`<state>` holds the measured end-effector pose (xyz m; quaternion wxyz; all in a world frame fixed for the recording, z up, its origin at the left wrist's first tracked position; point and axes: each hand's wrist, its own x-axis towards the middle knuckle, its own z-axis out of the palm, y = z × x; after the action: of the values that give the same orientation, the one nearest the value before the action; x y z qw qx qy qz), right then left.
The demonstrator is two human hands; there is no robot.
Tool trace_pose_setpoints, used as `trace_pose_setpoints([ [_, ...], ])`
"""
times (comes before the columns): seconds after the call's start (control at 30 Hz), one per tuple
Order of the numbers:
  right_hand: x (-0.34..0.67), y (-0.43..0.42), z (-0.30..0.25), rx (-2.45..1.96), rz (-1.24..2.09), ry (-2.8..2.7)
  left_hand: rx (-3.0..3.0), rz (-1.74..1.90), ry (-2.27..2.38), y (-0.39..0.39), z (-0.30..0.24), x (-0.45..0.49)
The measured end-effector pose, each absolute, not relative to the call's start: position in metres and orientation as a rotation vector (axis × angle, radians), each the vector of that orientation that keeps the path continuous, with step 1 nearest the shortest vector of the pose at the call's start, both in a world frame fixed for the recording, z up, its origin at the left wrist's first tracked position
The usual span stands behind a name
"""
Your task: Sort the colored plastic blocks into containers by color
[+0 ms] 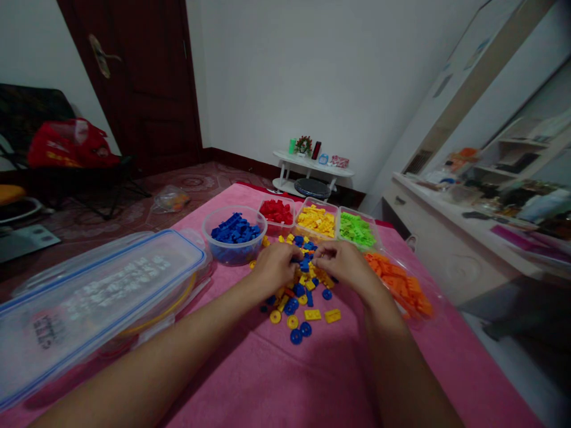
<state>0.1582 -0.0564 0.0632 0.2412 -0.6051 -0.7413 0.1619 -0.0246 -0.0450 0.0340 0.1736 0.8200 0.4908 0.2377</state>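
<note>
A loose pile of blue and yellow toy bricks [309,284], with a few orange ones, lies mid-table between my hands. My left hand [277,264] is closed over the pile's left side, fingertips curled beside a blue brick [304,264]; what they hold is hidden. From the right, my right hand [341,261] reaches over the pile with its fingers drawn together; I cannot make out anything in them. Blue wheels [296,336] and yellow wheels [292,321] lie at the near edge, with two yellow bricks [332,315] to their right.
Behind the pile stand a round tub of blue bricks [235,254] and boxes of red [277,212], yellow [317,220] and green bricks [356,230]. Orange bricks [401,284] fill a container at right. Stacked clear lids [102,297] cover the left of the pink cloth [285,386].
</note>
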Motion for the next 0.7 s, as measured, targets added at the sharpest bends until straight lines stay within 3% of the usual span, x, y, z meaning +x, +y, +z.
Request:
trace_pose_setpoints([
  [0.23,0.161,-0.051,0.059,-1.625,0.505,-1.926,1.725,1.024,1.072,-0.026,0.018,-0.026],
  [0.7,0.16,-0.063,0.063,-2.115,0.444,-2.346,0.557,0.92,0.854,-0.032,0.029,-0.021],
])
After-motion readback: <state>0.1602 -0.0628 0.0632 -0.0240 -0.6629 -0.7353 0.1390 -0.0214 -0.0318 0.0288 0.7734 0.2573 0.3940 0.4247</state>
